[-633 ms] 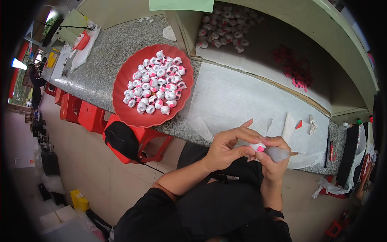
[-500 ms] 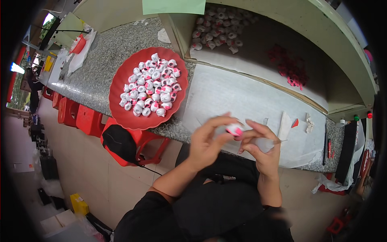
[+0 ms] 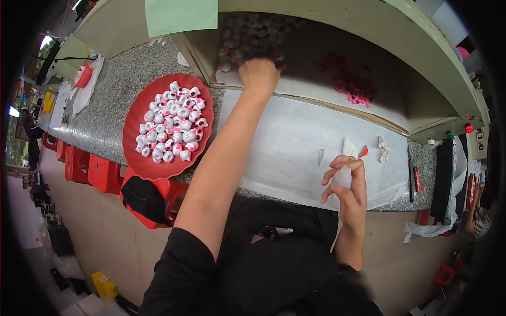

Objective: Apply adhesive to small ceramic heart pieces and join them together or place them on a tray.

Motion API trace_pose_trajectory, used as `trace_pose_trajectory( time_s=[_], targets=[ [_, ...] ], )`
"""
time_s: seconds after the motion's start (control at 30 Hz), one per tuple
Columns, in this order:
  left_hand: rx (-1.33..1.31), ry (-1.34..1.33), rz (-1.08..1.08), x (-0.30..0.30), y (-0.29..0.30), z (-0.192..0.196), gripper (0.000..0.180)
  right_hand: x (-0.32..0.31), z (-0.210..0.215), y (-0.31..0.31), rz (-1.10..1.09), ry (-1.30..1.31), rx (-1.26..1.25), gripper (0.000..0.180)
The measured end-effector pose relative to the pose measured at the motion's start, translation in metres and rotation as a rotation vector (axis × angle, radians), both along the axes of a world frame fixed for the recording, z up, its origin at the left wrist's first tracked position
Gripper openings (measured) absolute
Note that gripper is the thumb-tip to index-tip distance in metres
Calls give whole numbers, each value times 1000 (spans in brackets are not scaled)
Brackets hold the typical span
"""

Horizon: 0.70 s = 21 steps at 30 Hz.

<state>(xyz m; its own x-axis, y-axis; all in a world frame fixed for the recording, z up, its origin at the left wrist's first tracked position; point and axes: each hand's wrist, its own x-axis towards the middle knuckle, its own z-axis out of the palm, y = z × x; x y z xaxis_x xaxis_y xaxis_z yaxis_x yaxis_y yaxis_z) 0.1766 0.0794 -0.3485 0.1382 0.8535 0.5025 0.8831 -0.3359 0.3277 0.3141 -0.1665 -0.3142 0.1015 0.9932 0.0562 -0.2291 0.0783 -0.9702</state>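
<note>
My left hand (image 3: 259, 75) reaches into the shelf, over a pile of small white pieces with pink patches (image 3: 253, 31). Its fingers are hidden behind the back of the hand. Above the paper-covered worktop, my right hand (image 3: 349, 184) is closed around a small translucent white bottle (image 3: 342, 177), fingers curled. To the left of my left forearm, a red scalloped bowl (image 3: 132, 152) holds many similar small white pieces (image 3: 167, 125) with pink and dark patches.
White paper (image 3: 284, 152) covers the counter before me. On it lie a crumpled tissue (image 3: 384, 150) and a red scrap (image 3: 363, 151). Small pink pieces (image 3: 350, 79) lie deeper in the shelf. Pens (image 3: 417, 179) are at the right; red stools (image 3: 105, 171) stand at the left.
My left hand has gone from holding a white and pink piece near my right hand to the pile in the shelf; that piece is no longer visible. My right hand keeps the bottle, now more upright.
</note>
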Motion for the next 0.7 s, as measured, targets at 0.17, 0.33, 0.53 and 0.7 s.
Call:
trace_pose_trajectory(
  time_s=[0.17, 0.33, 0.53, 0.7],
  targets=[
    [-149, -115, -132, -2, -21, 9, 25, 15, 6, -9, -96, -136, -12, 31],
    [-678, -1089, -534, -21, -101, 26, 26, 13, 11, -10, -225, -103, 22, 28],
    [-846, -1583, -699, -30, -172, 29, 32, 3, 20, -8, -405, 130, 308, 34],
    [-819, -1644, -782, -29, -193, 18, 35, -8, 22, -12, -476, -83, 441, 39]
  ],
)
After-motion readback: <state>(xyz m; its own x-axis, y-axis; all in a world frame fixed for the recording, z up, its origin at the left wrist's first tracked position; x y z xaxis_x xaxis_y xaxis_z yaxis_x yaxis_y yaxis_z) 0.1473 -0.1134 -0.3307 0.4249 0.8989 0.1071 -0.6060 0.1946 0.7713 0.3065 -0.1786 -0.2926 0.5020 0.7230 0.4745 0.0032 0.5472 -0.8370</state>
